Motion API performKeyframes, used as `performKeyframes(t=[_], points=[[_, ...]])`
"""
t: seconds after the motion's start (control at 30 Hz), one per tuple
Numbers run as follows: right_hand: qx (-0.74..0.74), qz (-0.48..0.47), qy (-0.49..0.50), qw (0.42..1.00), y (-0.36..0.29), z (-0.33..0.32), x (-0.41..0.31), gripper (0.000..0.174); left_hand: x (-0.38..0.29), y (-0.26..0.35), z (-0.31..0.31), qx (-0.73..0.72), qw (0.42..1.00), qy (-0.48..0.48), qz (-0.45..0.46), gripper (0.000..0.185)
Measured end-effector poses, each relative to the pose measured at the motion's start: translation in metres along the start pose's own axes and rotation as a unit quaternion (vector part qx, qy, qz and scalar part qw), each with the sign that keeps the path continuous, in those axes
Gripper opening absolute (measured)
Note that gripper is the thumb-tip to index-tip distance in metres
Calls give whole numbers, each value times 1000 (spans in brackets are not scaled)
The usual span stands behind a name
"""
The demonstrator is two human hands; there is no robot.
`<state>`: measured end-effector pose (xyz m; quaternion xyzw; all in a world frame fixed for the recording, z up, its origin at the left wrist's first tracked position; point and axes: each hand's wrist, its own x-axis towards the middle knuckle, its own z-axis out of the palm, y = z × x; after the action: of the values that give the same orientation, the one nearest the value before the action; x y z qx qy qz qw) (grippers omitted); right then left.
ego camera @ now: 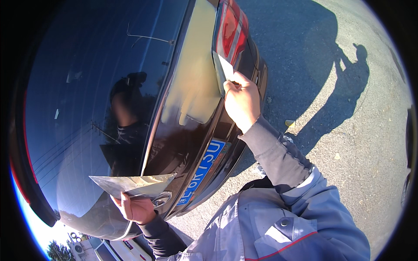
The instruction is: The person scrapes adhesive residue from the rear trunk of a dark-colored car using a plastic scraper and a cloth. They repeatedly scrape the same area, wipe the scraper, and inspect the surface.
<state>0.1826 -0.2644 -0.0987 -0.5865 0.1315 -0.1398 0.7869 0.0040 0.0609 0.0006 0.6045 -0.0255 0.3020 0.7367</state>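
Note:
My left hand (134, 207) grips the lower edge of a flat, pointed mixing plate (130, 184) smeared with pale yellow filler, held up in front of the car's rear. Between the thumb and fingers of my right hand (243, 101) is a thin, flat spreader (225, 67). The spreader lies along the edge of the filler-coated panel, close below the red tail light (231, 31). Pale yellow body filler (196, 62) covers much of the dark tailgate panel (173, 140), with ragged streaks at its lower end. Whether the spreader's edge presses on the filler, I cannot tell.
A dark rear window (85, 107) borders the panel and carries a wiper-like thin wire (148, 37). Below the panel sits a blue licence plate (202, 169). Sunlit asphalt (356, 173) lies at the right; a white vehicle (122, 250) stands behind at the lower left.

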Motion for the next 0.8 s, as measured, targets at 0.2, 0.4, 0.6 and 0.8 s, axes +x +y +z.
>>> performKeyframes(t=[0.2,0.4,0.6,0.8], points=[[-52,-73,28,996,-6,3,5,10,1,0,2,-9,1000,8,6,65],[-24,-63,-6,998,-15,5,2,9,0,0,-1,7,1000,3,8,65],[-55,-62,-31,996,-5,12,1,30,1,0,-6,27,1000,3,4,67],[-117,-116,-7,986,9,20,-24,43,1,1,-8,17,1000,-5,3,66]])
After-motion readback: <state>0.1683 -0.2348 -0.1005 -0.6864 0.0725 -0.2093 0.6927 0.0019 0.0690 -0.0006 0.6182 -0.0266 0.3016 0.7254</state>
